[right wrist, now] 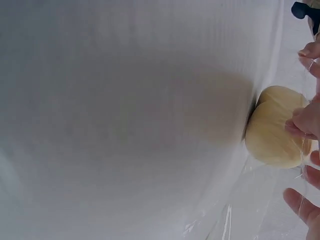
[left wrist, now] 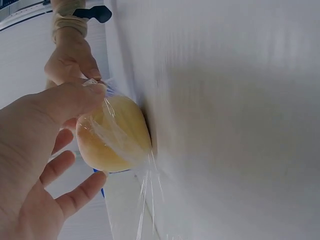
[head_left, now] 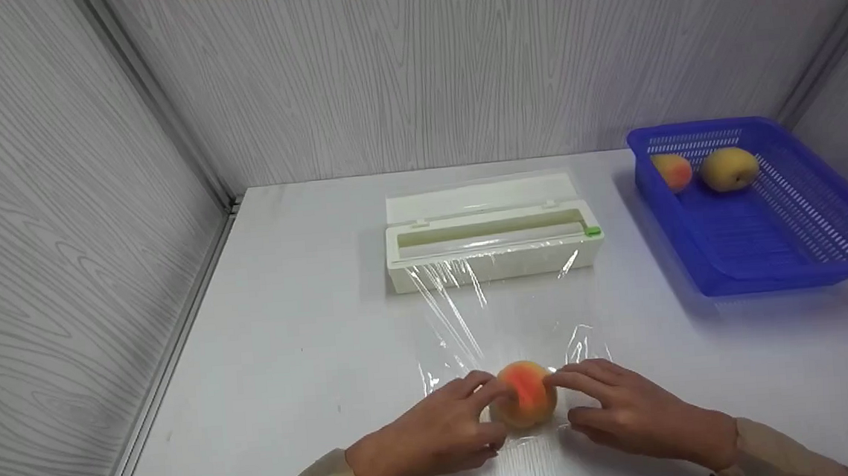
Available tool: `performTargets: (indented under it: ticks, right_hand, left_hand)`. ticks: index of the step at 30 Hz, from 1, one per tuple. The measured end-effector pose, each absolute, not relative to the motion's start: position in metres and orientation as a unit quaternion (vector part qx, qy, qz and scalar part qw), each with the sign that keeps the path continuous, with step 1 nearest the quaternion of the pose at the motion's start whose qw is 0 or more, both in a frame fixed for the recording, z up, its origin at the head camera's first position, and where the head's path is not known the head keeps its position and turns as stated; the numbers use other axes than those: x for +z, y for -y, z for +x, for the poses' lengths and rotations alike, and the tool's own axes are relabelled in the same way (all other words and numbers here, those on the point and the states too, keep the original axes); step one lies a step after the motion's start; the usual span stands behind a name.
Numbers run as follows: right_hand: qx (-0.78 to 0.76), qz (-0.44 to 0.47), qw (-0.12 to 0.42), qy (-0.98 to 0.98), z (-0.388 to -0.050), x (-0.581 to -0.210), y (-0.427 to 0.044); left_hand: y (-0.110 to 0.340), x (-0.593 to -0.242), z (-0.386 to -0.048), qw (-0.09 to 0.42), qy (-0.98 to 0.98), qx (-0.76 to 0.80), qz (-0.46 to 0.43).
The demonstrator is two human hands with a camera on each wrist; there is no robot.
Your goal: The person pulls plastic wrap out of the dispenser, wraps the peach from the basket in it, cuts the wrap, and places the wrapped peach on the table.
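A red and yellow peach (head_left: 526, 395) rests on the table, with clear plastic film (head_left: 444, 319) over part of it, stretching back to a white dispenser box (head_left: 493, 263). On the peach's left side, my left hand (head_left: 445, 434) pinches the film's edge between thumb and a finger; the left wrist view shows its other fingers spread beside the peach (left wrist: 117, 137). At the right side, my right hand (head_left: 630, 410) has its fingertips together on the film, close against the peach (right wrist: 275, 130). Part of this grip is hidden in the right wrist view.
The dispenser's clear lid (head_left: 477, 195) stands raised behind the film roll (head_left: 491, 239). A blue basket (head_left: 755, 274) at the back right holds two fruits, one yellow (head_left: 730, 169) and one yellow-red (head_left: 673, 172). Woodgrain panels (head_left: 397, 68) border the table.
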State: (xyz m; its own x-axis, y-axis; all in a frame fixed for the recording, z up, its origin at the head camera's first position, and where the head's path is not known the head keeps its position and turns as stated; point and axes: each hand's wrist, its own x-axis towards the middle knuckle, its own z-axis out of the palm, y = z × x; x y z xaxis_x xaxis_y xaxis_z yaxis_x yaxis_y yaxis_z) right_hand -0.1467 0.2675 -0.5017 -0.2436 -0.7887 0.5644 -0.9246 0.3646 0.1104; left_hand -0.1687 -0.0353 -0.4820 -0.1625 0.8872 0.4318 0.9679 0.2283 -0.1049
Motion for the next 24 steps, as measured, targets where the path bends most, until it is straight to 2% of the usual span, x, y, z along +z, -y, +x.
performTargets:
  ticks: [4,11,18,24]
  right_hand:
    - [0.140,0.553,0.270,0.776,-0.148,-0.500,-0.266]
    - [0.184,0.524,0.211,0.805,-0.148,-0.494,-0.266]
    - [0.231,0.526,0.209,0.791,-0.159,-0.488,-0.262]
    - [0.269,0.512,0.193,0.792,-0.170,-0.485,-0.259]
  left_hand:
    - [0.034,-0.481,-0.170,0.189,0.761,-0.117,-0.609]
    - [0.038,-0.476,-0.182,0.124,0.756,-0.187,-0.615]
    - [0.041,-0.471,-0.194,0.029,0.766,-0.269,-0.582]
    - [0.040,-0.471,-0.204,-0.018,0.771,-0.320,-0.550]
